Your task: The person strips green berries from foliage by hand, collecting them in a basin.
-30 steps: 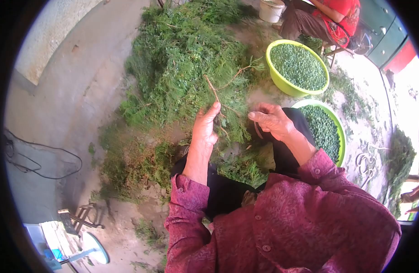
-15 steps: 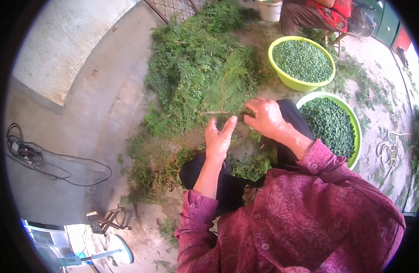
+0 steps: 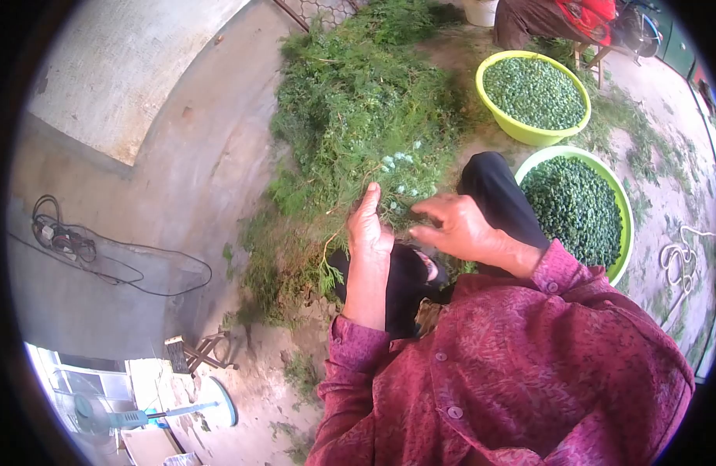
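Observation:
My left hand (image 3: pixel 369 229) is closed round a leafy green sprig (image 3: pixel 390 203), thumb pointing up. Pale bluish-green cones (image 3: pixel 400 161) show on the foliage just beyond the thumb, and a thin stem with a leafy tip (image 3: pixel 329 268) hangs beside the wrist. To the right of the sprig, my right hand (image 3: pixel 460 227) has thumb and fingers apart, its fingertips close to the greenery. Under both hands and ahead of them spreads a large heap of feathery green branches (image 3: pixel 350 109).
At right stand a yellow-green basin (image 3: pixel 504 124) and a light green basin (image 3: pixel 627 221), both full of small green cones. A seated person (image 3: pixel 521 27) is at the back. Cables (image 3: pixel 70 245) lie left, a fan (image 3: pixel 128 419) stands lower left, and rope (image 3: pixel 676 264) lies far right.
My left hand, outstretched near a twig before, has closed round a sprig. My right hand has opened from its grip on greenery. Pale cones now show, and the whole view has shifted slightly.

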The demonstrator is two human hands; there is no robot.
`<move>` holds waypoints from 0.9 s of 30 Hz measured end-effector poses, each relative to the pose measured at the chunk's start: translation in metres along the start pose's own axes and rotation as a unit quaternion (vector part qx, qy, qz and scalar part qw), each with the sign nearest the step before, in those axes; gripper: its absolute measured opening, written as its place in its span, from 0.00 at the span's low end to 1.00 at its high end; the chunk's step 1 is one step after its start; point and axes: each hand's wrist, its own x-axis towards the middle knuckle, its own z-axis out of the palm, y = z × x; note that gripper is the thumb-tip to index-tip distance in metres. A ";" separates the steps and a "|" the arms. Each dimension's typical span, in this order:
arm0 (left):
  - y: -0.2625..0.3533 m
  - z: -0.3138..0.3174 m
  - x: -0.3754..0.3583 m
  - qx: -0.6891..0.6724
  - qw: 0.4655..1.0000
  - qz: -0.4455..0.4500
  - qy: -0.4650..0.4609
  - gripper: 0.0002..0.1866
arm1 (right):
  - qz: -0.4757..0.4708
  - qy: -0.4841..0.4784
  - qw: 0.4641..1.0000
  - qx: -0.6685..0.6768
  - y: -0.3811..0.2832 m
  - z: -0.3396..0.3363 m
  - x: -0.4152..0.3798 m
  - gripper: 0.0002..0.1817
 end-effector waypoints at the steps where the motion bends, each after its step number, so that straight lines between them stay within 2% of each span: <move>1: 0.002 -0.002 -0.001 -0.012 1.000 -0.008 0.000 0.12 | -0.001 -0.004 1.000 0.000 0.001 -0.002 0.001 0.15; 3: 0.000 -0.008 -0.001 -0.020 1.000 -0.009 0.003 0.12 | 0.084 0.035 0.988 0.124 0.007 -0.010 0.007 0.11; 4: -0.002 -0.010 -0.001 -0.022 1.000 -0.019 0.000 0.13 | 0.063 0.061 0.991 0.105 0.011 -0.012 0.012 0.08; 6: -0.004 -0.010 -0.003 -0.025 0.999 -0.032 -0.005 0.14 | 0.109 0.033 0.991 0.072 0.011 -0.020 0.019 0.08; 7: -0.004 -0.005 -0.007 -0.009 1.000 -0.010 0.004 0.13 | 0.122 0.025 0.990 0.071 0.011 -0.020 0.022 0.08; 11: -0.014 -0.002 -0.009 0.026 0.999 0.041 0.004 0.10 | 0.104 0.021 0.989 0.098 0.014 -0.004 0.026 0.11; 13: -0.014 -0.001 -0.016 0.026 0.999 0.038 0.000 0.09 | 0.140 -0.008 0.989 0.048 0.013 0.001 0.031 0.14; 16: -0.016 0.004 -0.023 0.050 0.997 0.064 -0.011 0.09 | 0.132 -0.014 0.991 0.008 0.019 0.005 0.035 0.17; 20: -0.014 0.007 -0.024 0.032 0.998 0.061 -0.004 0.09 | 0.149 -0.023 0.988 0.016 0.019 0.008 0.035 0.16; 23: -0.023 -0.004 -0.012 0.054 0.996 0.063 -0.018 0.10 | 0.118 -0.018 0.992 0.041 0.019 0.011 0.029 0.12; 25: -0.029 -0.008 -0.005 0.100 0.992 0.053 0.052 0.10 | 0.165 -0.066 0.978 0.112 0.019 0.011 0.028 0.13; 26: -0.028 -0.011 -0.003 0.100 0.992 0.052 0.052 0.10 | 0.166 -0.067 0.977 0.111 0.017 0.009 0.027 0.13; 27: -0.026 -0.015 0.000 0.079 0.995 0.049 0.047 0.10 | 0.235 -0.090 0.941 0.225 0.015 0.003 0.026 0.11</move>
